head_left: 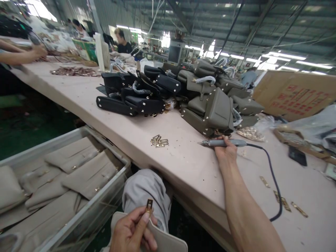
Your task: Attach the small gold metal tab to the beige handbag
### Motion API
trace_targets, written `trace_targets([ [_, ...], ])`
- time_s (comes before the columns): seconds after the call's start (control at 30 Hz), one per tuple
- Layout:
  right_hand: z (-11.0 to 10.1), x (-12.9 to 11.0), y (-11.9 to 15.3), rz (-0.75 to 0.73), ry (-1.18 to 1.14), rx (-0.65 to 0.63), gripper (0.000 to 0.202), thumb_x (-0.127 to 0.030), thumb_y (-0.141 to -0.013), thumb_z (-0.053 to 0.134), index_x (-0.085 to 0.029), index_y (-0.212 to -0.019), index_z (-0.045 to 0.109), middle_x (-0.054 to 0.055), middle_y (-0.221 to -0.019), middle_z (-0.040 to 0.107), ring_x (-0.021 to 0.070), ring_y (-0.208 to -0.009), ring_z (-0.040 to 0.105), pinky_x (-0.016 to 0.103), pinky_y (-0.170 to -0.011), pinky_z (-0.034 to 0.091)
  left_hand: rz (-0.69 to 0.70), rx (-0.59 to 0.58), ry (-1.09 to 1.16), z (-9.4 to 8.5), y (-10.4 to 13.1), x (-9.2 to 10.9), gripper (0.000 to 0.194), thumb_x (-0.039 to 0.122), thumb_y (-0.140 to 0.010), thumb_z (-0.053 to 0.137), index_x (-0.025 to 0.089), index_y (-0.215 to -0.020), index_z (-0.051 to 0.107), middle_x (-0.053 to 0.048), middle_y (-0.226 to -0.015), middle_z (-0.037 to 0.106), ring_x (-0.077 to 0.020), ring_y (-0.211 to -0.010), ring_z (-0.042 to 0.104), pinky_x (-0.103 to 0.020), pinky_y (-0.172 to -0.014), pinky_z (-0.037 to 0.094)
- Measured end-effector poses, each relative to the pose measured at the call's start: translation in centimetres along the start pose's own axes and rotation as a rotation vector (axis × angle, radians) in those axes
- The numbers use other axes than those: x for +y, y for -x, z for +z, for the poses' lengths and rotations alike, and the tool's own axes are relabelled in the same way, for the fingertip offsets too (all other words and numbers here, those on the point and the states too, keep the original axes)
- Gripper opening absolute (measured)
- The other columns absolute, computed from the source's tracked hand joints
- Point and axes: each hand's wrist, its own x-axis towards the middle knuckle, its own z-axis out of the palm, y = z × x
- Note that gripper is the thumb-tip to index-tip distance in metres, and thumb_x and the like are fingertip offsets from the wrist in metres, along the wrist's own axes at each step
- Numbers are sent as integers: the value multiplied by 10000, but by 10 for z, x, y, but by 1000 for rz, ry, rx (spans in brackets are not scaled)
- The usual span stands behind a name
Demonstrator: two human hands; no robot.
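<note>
The left hand (132,232) pinches a small brass plate (149,206) against a beige leather flap (168,239) below the table's near edge. The right hand's (227,152) grip wraps an electric screwdriver (223,142) resting on the table (183,157). Fastening seems next: bring the driver tip squarely down to the plate.

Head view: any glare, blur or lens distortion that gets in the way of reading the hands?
Head view: ceiling lights blow out with glare; wide-angle lens bends the table edge; far background soft. Left hand pinching a small brass plate and right hand gripping the electric screwdriver are evenly lit and readable.
</note>
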Motion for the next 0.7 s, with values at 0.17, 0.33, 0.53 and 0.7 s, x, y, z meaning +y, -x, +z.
trace_targets([
  [0.17,-2,6,-6,-13,-3,-2,187,8,-981,515,-172,-945,548,-14,-897,603,129,-747,611,334,-750,631,28,10,-31,-4,-2,0,525,671,-944,678,148,-906,711,-36,-457,649,-139,-381,593,-148,-446,479],
  [0.33,-4,11,-11,-19,8,28,177,-24,-1038,498,-168,-957,562,-9,-897,606,122,-759,624,312,-778,639,17,18,-52,-3,-2,2,517,669,-948,666,155,-915,709,-33,-455,647,-149,-380,590,-164,-449,480],
  [0.53,-4,16,-13,-47,22,45,191,-19,-1050,505,-169,-949,567,-9,-919,615,115,-791,640,286,-844,644,-10,8,-59,-2,-1,2,544,695,-949,646,155,-907,695,-31,-452,642,-137,-379,576,-153,-451,458],
  [0.7,-5,17,-15,-46,38,42,210,-31,-1069,488,-169,-934,571,-1,-906,613,113,-806,648,266,-826,653,-49,8,-45,-3,-2,4,549,699,-936,655,153,-899,695,-35,-447,639,-144,-380,572,-163,-455,468],
])
